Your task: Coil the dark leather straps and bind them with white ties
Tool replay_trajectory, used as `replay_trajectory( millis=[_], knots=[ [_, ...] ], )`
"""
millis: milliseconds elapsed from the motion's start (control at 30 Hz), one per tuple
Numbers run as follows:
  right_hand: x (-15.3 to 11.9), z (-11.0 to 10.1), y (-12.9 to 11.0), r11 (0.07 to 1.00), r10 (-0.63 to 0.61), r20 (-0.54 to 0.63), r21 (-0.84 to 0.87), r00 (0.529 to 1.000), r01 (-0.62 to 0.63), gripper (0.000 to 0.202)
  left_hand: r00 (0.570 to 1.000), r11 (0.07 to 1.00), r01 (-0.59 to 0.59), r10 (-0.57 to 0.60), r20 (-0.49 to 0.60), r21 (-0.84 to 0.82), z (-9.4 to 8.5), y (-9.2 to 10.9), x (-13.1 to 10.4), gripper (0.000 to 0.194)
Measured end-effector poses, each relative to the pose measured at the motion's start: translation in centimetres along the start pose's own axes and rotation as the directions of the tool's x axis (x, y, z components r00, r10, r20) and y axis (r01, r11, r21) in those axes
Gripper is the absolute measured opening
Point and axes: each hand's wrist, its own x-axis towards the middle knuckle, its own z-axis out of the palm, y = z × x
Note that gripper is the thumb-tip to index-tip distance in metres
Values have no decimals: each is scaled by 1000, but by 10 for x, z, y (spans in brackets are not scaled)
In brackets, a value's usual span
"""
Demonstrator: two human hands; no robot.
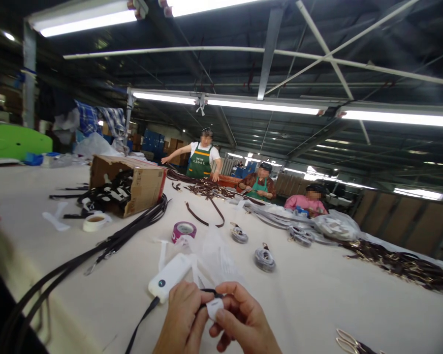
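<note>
At the bottom middle my left hand (186,312) is closed, its fingers pinching a thin dark strap (211,292). Close beside it, my right hand (245,314) grips a small white label (214,308) between thumb and fingers, where it meets the strap. Part of the strap is hidden by the fingers. Just beyond my left hand lies a white device (172,275) with a round dark button and a black ribbon (145,319). Crumpled clear plastic (219,258) rests past my hands, near a purple tape roll (183,231).
A tipped cardboard box (147,189) spills black straps at left, near long dark straps (121,243) and a masking tape roll (96,221). Coiled grey straps (265,259) lie right of centre. Metal clips (350,341) sit at lower right. Several people work across the table (310,305).
</note>
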Motion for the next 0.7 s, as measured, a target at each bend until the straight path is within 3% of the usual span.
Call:
replay_trajectory(
  millis=[233,367,500,567,600,700],
  knots=[
    [1,1,-5,979,54,-39,-196,998,-60,51,996,998,61,-59,71,-16,2,0,-1,22],
    [2,3,-1,958,-12,-78,-285,997,-11,50,993,998,56,-53,110,-16,1,0,1,22],
    [3,2,3,889,-44,-72,-458,996,6,34,989,999,50,-51,139,8,0,0,2,23],
    [3,2,3,769,-179,-53,-631,982,106,24,984,998,57,-59,168,17,-1,-2,2,22],
    [3,1,2,661,-293,-14,-725,956,192,23,981,998,64,-65,183,14,-2,-3,2,21],
    [2,1,-1,267,-563,198,-875,803,403,26,968,990,136,-128,214,-24,-3,-4,1,20]
  ],
)
